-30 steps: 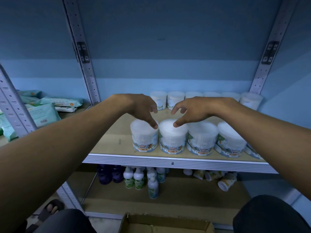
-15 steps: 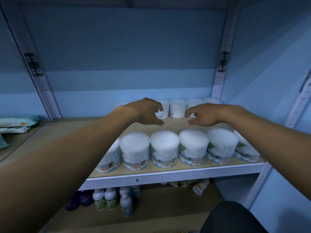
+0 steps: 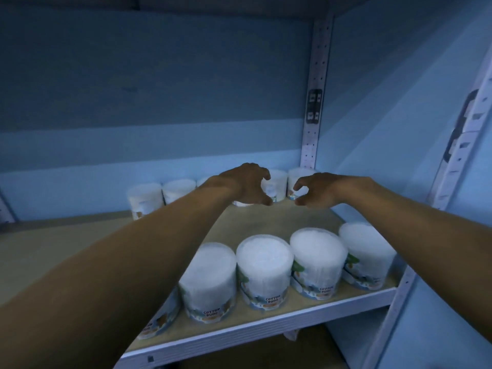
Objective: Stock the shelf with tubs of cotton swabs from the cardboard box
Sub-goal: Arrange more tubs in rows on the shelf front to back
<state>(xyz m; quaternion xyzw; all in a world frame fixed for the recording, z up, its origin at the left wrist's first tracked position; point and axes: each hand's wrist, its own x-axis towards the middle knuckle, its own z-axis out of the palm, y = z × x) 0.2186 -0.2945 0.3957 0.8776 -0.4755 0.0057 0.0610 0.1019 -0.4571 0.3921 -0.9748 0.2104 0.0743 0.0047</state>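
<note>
Reaching over the front row of tubs (image 3: 263, 270), your hands stretch toward the back row of tubs (image 3: 277, 182) against the rear wall. Your left hand (image 3: 245, 183) and right hand (image 3: 316, 190) hover side by side above the shelf (image 3: 266, 219), fingers and thumbs curled into open claws, holding nothing. Each front tub stands upright near the shelf edge, labels reading COTTON BUDS. No cardboard box is in view.

Dim, cold blue cast throughout, soft light from the upper right, faint shadow across the back wall (image 3: 159, 75), slight motion blur overall, tub labels (image 3: 271, 300) smeared, wide-angle bending of the uprights (image 3: 314, 102) at the edges
</note>
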